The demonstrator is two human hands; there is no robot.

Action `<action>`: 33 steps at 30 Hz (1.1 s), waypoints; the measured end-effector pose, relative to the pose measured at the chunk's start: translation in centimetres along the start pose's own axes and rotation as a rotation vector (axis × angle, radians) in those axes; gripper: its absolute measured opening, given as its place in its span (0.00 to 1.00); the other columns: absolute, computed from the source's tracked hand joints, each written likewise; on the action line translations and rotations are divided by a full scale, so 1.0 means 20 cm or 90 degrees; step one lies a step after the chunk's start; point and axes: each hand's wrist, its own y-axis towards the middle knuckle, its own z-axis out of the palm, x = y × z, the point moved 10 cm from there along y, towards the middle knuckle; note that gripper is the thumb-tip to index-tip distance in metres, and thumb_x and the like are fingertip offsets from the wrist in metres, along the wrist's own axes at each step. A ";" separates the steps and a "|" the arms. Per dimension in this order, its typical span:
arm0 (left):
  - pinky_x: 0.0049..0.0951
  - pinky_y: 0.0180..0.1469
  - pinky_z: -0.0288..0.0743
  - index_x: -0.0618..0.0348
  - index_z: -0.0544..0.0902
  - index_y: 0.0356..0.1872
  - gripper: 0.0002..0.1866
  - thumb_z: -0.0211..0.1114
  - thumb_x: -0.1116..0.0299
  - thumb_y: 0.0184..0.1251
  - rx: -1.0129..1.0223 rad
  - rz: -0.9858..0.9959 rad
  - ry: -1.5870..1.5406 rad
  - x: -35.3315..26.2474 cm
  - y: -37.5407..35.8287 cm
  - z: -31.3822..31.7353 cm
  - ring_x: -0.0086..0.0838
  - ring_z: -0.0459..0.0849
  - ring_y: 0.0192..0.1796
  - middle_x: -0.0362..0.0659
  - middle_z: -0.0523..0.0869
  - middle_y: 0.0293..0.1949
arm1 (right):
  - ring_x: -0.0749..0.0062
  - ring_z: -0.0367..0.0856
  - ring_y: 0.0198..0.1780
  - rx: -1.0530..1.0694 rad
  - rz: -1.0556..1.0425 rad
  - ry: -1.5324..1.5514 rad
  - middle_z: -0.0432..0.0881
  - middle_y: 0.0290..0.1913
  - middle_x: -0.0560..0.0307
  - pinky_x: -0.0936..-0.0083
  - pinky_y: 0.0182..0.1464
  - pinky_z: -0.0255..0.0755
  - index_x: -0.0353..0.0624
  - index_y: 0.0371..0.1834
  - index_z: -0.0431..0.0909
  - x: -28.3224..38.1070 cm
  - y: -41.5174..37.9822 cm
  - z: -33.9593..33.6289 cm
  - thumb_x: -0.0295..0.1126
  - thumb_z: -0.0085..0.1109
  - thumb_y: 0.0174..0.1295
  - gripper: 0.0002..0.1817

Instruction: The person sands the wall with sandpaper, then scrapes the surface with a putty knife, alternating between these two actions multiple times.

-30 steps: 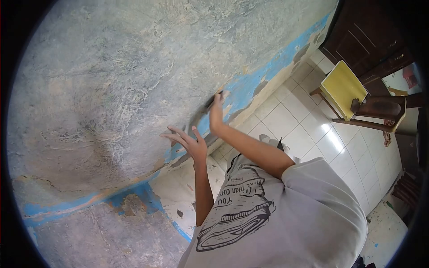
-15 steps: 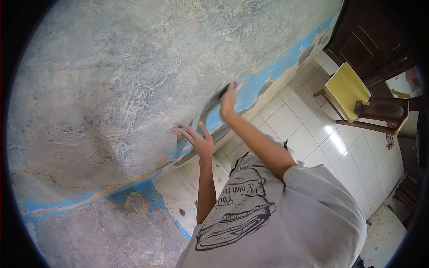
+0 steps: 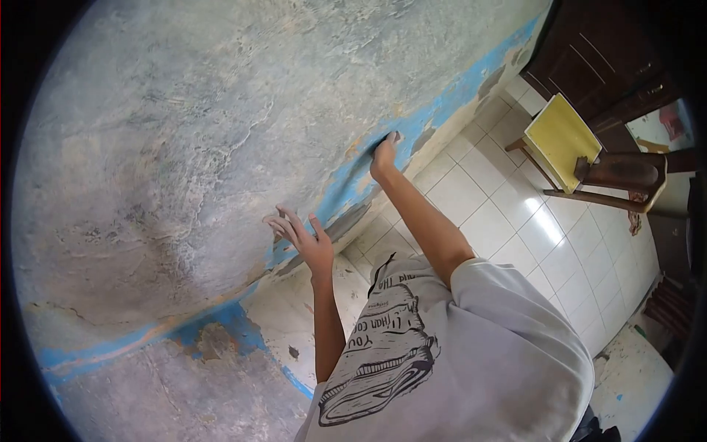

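Observation:
My right hand [image 3: 384,156] is closed around a small dark piece [image 3: 379,141] and has it against the wall, at the edge of the blue paint band [image 3: 434,110]. Most of that piece is hidden by the fingers, and I cannot tell its kind. Lower on the left, my left hand [image 3: 305,241] is open with its fingers spread, close against the rough grey wall [image 3: 221,147], and holds nothing. The wall's plaster is scuffed and cracked, with patches of blue and bare cream along its lower edge.
White floor tiles [image 3: 479,199] run along the wall's foot. To the right is a wooden chair with a yellow seat [image 3: 563,140], in front of a dark brown cabinet [image 3: 589,59]. A second grey wall surface [image 3: 162,383] with blue edging is at lower left.
My right hand has moved a little up and right along the blue band with the dark piece. My left hand has shifted slightly down and left. The view has moved slightly.

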 end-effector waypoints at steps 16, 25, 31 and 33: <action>0.35 0.71 0.67 0.70 0.70 0.71 0.29 0.48 0.54 0.85 0.324 -0.217 -0.337 -0.22 -0.49 0.50 0.42 0.80 0.67 0.55 0.80 0.66 | 0.67 0.82 0.59 0.491 0.282 0.010 0.79 0.61 0.48 0.70 0.61 0.78 0.33 0.68 0.69 0.46 -0.66 -0.32 0.37 0.60 0.71 0.27; 0.44 0.71 0.70 0.63 0.66 0.73 0.29 0.54 0.54 0.82 0.375 -0.259 -0.928 -0.51 -0.62 0.62 0.35 0.78 0.65 0.44 0.74 0.66 | 0.76 0.85 0.41 0.421 0.160 -0.233 0.87 0.41 0.58 0.74 0.46 0.78 0.39 0.51 0.84 0.58 -0.84 -0.74 0.39 0.66 0.69 0.15; 0.33 0.67 0.68 0.67 0.68 0.71 0.30 0.61 0.57 0.79 0.207 -0.340 -1.070 -0.68 -0.86 0.51 0.30 0.76 0.64 0.43 0.77 0.62 | 0.80 0.81 0.34 0.434 0.178 -0.418 0.85 0.33 0.61 0.78 0.39 0.76 0.41 0.42 0.85 0.57 -1.02 -1.00 0.48 0.68 0.67 0.19; 0.31 0.67 0.67 0.67 0.67 0.72 0.31 0.61 0.55 0.78 0.191 -0.353 -1.026 -0.73 -1.00 0.57 0.29 0.75 0.64 0.43 0.77 0.61 | 0.79 0.81 0.34 0.447 0.228 -0.447 0.85 0.34 0.61 0.78 0.40 0.76 0.40 0.42 0.84 0.54 -1.08 -1.11 0.50 0.67 0.68 0.21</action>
